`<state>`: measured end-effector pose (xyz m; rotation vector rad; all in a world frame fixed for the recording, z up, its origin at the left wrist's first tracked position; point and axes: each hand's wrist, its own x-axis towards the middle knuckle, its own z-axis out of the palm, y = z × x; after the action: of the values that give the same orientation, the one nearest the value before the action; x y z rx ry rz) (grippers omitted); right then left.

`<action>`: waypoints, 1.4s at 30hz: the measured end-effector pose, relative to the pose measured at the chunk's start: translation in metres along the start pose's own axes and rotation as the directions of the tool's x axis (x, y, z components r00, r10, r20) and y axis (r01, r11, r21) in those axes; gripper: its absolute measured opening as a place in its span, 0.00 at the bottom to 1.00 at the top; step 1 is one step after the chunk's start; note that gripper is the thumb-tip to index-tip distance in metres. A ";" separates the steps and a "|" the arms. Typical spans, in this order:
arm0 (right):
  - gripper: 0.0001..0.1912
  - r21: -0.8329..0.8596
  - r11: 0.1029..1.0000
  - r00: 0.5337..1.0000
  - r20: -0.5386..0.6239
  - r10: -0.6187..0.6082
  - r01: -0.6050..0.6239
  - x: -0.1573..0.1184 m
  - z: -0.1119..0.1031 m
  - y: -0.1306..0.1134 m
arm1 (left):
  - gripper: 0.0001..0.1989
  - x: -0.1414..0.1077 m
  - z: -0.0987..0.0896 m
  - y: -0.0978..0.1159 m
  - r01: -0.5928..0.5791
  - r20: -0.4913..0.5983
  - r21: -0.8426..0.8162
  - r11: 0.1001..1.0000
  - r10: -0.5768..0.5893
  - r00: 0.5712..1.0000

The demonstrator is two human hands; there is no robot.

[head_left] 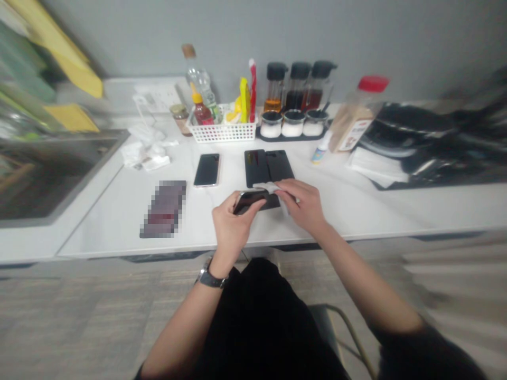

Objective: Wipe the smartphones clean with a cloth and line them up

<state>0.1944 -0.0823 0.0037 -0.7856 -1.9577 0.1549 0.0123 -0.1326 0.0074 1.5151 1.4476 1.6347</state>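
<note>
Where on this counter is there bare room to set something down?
Widest: right of the right hand, in front of the glue stick and white napkins. Smaller: between the sink and the pixelated item. Crowded: the back, with the white basket and seasoning jars, and around both hands.

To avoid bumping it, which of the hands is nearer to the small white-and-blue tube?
Right. The right hand is in front of the tube, slightly to its left; the left hand is farther left.
</note>
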 end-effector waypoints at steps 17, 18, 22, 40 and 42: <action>0.24 -0.145 0.974 0.925 -0.362 0.112 -0.174 0.010 0.013 0.001 | 0.14 0.082 0.026 -0.001 -0.081 0.107 -0.295 0.952 0.117 0.987; 0.24 -0.102 0.977 0.933 -0.331 0.142 -0.185 0.009 0.016 0.001 | 0.12 0.081 0.027 -0.002 -0.097 0.086 -0.306 0.947 0.128 0.988; 0.23 0.125 0.954 0.922 -0.252 0.295 -0.272 0.006 0.028 -0.001 | 0.08 0.071 0.027 -0.003 -0.266 0.037 -0.213 0.940 0.280 0.959; 0.34 -0.236 0.931 0.954 -0.046 -0.296 0.277 -0.001 0.008 -0.007 | 0.08 0.059 0.028 -0.041 -0.740 0.023 0.311 0.596 0.774 0.633; 0.33 -0.240 0.948 0.966 -0.101 -0.238 0.209 -0.001 0.003 -0.002 | 0.06 0.058 0.026 -0.038 -0.748 0.051 0.301 0.592 0.773 0.632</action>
<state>0.1907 -0.0840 0.0024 -0.6935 -1.9458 -0.2561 0.0093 -0.0598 -0.0070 2.5307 1.1596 2.0121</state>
